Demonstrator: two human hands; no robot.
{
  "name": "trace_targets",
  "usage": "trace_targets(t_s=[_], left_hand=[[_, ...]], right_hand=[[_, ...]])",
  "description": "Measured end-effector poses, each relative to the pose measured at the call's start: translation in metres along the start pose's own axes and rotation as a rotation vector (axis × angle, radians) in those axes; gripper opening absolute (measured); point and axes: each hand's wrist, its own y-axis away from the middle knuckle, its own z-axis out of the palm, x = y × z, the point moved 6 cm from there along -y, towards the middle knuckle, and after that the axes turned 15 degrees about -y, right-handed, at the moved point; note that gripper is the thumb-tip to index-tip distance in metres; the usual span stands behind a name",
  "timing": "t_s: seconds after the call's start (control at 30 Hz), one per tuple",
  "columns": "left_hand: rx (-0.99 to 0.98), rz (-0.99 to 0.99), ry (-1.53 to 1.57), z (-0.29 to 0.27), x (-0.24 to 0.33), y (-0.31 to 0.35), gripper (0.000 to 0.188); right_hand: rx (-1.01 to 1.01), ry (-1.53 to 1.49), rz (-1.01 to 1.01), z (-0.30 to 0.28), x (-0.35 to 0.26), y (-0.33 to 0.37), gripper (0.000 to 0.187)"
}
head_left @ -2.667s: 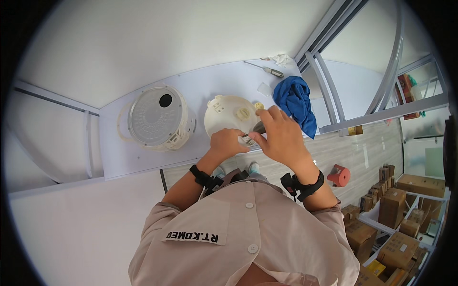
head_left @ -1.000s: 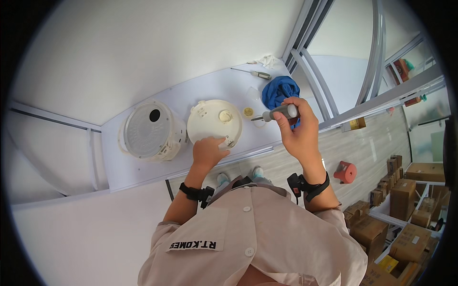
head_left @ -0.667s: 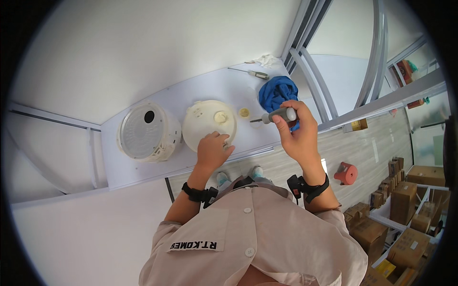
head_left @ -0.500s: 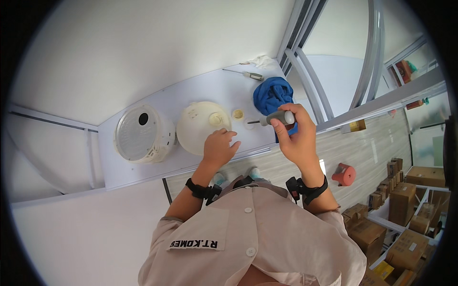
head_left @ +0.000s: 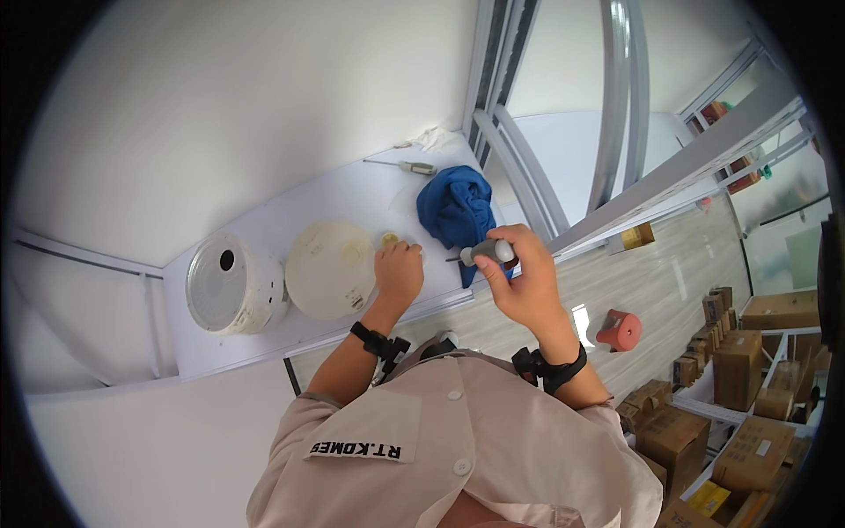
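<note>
My right hand is wrapped round a screwdriver with a grey handle, its short shaft pointing left. Bent down over the table, my left hand has its fingers together, tips hidden; I cannot make out what they pinch. Just beyond them lies a small yellowish round part. Beside that hand a round cream-white cover lies flat, small slots toward its lower right. Further left stands a white drum-shaped housing with a black round spot on its face.
A blue cloth is bunched at the table's right end. Behind it lie a second screwdriver and crumpled white tissue. Grey metal frame bars rise on the right. A red stool and cardboard boxes are on the floor side.
The cover now lies turned, its slots moved from upper left to lower right. My left hand has gone from the cover to beside the yellowish part, fingers drawn together. The screwdriver stays in my right hand.
</note>
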Motion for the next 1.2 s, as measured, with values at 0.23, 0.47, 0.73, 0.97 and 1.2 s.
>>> trace_targets(t_s=[0.23,0.47,0.73,0.97,1.2], left_hand=[[0.003,-0.016,-0.053,0.015,0.004,-0.004,0.009],[-0.021,-0.037,-0.039,0.019,-0.001,-0.006,0.008],[0.032,-0.025,0.03,0.007,-0.002,-0.006,0.009],[0.008,-0.149,0.695,-0.033,-0.018,-0.004,0.012],[-0.064,-0.278,0.955,-0.074,-0.055,0.016,0.02]], right_hand=[[0.0,-0.026,0.003,-0.015,0.009,-0.002,0.035],[-0.037,-0.022,-0.016,-0.015,0.011,-0.007,0.035],[-0.042,-0.023,-0.033,-0.012,0.009,-0.012,0.035],[0.063,-0.055,-0.072,-0.008,0.013,-0.016,0.035],[0.17,-0.197,-0.194,0.018,0.006,-0.018,0.035]])
